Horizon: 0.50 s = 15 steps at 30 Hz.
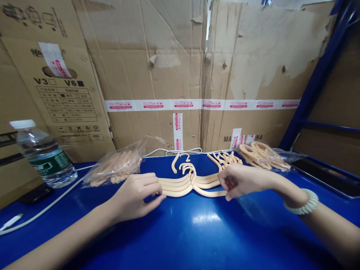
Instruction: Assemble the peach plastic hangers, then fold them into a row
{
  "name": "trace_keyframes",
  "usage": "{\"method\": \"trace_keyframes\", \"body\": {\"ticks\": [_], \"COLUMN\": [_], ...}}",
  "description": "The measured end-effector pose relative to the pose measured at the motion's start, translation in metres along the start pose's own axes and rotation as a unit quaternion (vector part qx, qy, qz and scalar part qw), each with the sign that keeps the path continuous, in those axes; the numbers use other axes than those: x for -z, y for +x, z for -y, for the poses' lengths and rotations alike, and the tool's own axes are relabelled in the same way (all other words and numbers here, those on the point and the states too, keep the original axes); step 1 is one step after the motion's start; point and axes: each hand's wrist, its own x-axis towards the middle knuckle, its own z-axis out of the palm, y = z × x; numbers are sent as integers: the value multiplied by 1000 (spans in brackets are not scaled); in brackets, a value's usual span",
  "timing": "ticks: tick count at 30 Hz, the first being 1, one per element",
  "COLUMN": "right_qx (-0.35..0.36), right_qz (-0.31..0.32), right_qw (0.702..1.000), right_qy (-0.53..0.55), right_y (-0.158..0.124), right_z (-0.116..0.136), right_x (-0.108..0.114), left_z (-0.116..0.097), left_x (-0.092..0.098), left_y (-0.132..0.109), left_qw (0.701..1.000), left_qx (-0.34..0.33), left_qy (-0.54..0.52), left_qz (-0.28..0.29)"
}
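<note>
Counts on the worktop: two hands, left hand [137,195] and right hand [242,180]; one stack of hangers [185,185], about four by its visible edges; one loose heap of hangers [225,158], too tangled to count; two bags of hangers, left bag [115,167] and right bag [264,154]; one water bottle [45,153]; one white cable [50,204]; one bracelet [302,204].

You're at a packing bench in a warehouse or small factory storeroom — nothing homely about it. Your glossy blue worktop [197,232] is backed by worn, flattened shipping cartons [157,56] banded with red-printed packing tape [197,104]; one carton carries a printed tick-box spec table [70,107]. A blue steel racking post [317,78] rises on your right. A clear polybag [115,167] of small peach plastic hangers sits back left, a second bag [264,155] back right, with loose hangers [180,185] of the same kind stacked between them — bulk stock.
</note>
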Motion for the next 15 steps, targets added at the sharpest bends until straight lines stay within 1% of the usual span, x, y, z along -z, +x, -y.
{"method": "trace_keyframes", "body": {"ticks": [2,4,6,10,13,15], "right_qx": [-2,0,5,10,3,-3], "right_qz": [40,86,119,130,139,134], "right_qw": [999,995,992,991,990,991], "right_qy": [27,42,45,29,29,18], "right_y": [-2,-4,-5,-4,-2,-2], "right_z": [4,9,12,14,14,15], "right_x": [-3,-8,-13,-21,-22,-23], "left_z": [-13,-26,-37,-45,-45,-45], "left_x": [-4,-11,-17,-23,-24,-24], "left_y": [1,1,1,0,0,0], "left_qw": [1000,999,997,995,993,992], "left_qx": [-7,-28,-46,-40,-19,-11], "left_qy": [-24,-41,-50,-66,-95,-110], "left_qz": [1,19,41,66,66,64]}}
